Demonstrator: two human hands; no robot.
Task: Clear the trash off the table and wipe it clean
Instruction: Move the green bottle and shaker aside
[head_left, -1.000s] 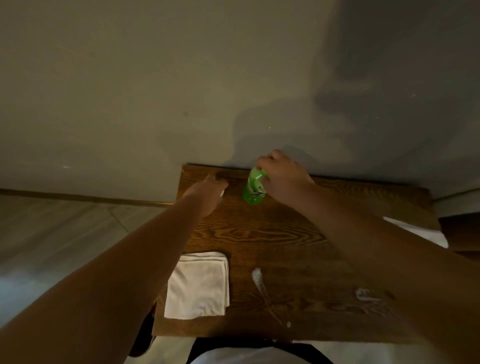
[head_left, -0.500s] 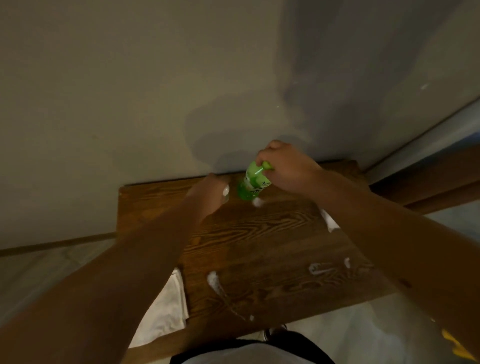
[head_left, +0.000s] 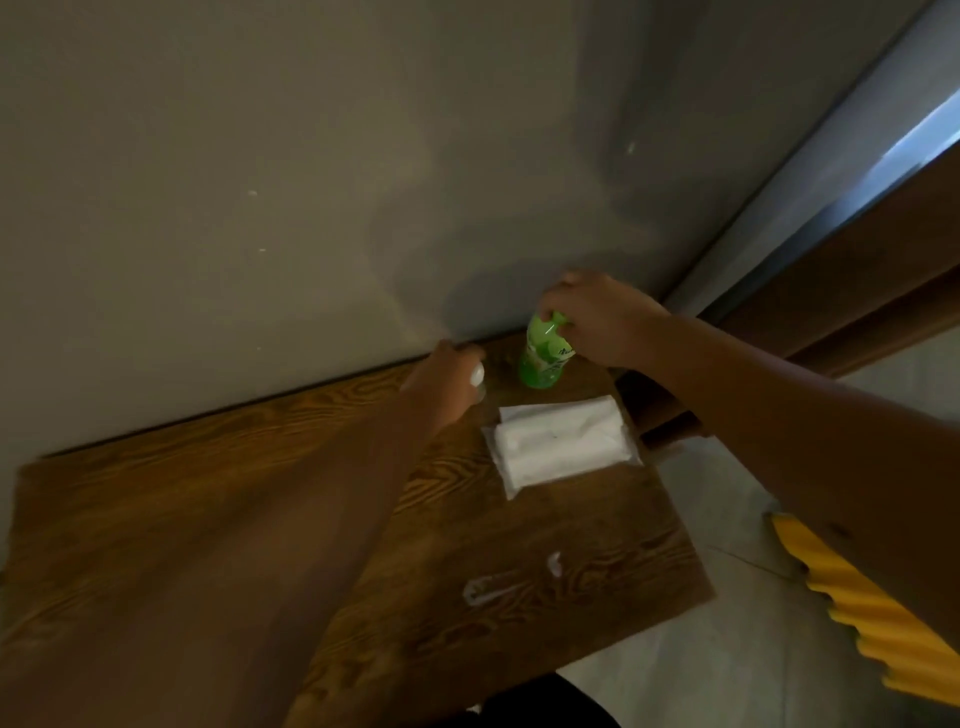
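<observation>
Already the right hand (head_left: 597, 322) grips the upright green bottle (head_left: 543, 356) by its top at the table's (head_left: 208, 493) far edge, the left hand (head_left: 447, 376) just beside, seemingly holding something small and white.

Bottle (head_left: 543, 358): bright green, paler label patches with dark lettering. Table (head_left: 218, 499): warm brown, bold dark wavy grain. White smears (head_left: 485, 587) on the grain near its front. Wipes pack (head_left: 558, 447): white, clear wrapper edge. Small cap (head_left: 477, 375): white. Wall (head_left: 260, 182): dull grey-beige, a few pale specks. Ridged thing (head_left: 878, 618) at right: yellow-orange.
</observation>
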